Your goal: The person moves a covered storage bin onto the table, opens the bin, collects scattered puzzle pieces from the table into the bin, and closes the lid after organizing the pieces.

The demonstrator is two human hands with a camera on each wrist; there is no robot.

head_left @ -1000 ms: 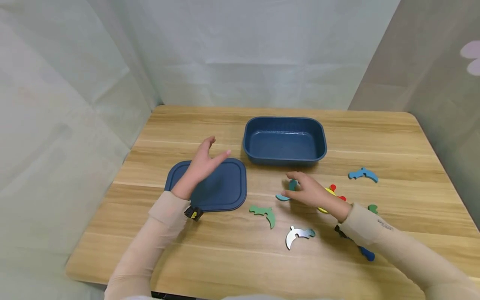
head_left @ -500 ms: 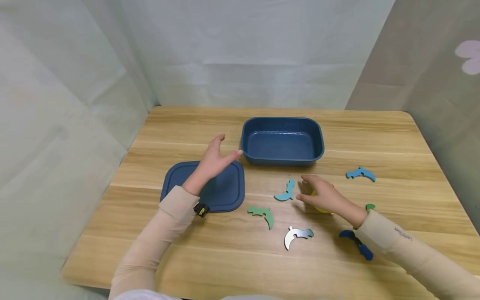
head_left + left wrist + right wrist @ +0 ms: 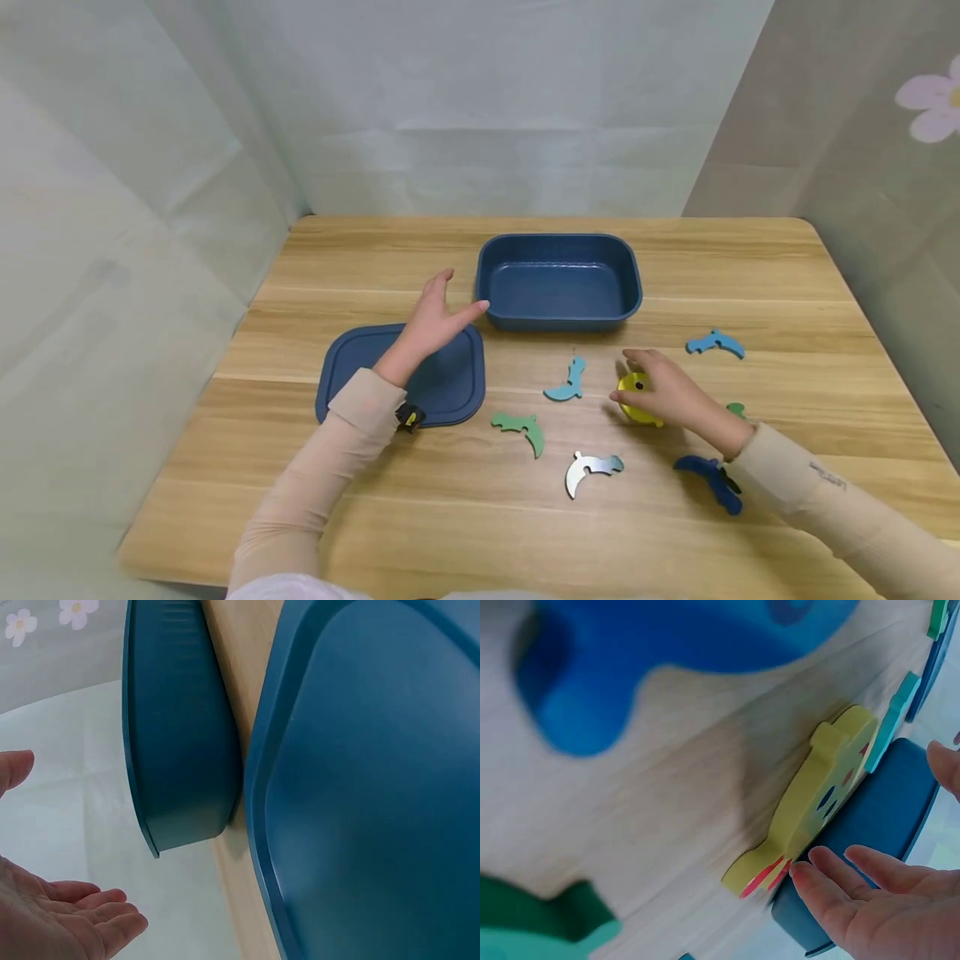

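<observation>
My left hand (image 3: 463,292) hovers open above the far right corner of the dark blue lid (image 3: 352,367), its fingertips close to the left corner of the blue container (image 3: 558,242). In the left wrist view the palm (image 3: 67,915) is empty, with the container (image 3: 180,735) and lid (image 3: 375,787) beside it. My right hand (image 3: 626,377) rests with relaxed fingers on a round yellow piece (image 3: 633,398). In the right wrist view a fingertip (image 3: 810,874) touches the edge of the yellow piece (image 3: 817,802).
Flat foam shapes lie on the wooden table (image 3: 787,275): teal (image 3: 567,382), green (image 3: 519,427), silver (image 3: 588,468), light blue (image 3: 715,342), dark blue (image 3: 708,479), and a small green one (image 3: 737,409). Curtains close in the back and sides.
My right hand left the teal piece and slid right onto the yellow piece. My left hand moved forward from over the lid toward the container's corner.
</observation>
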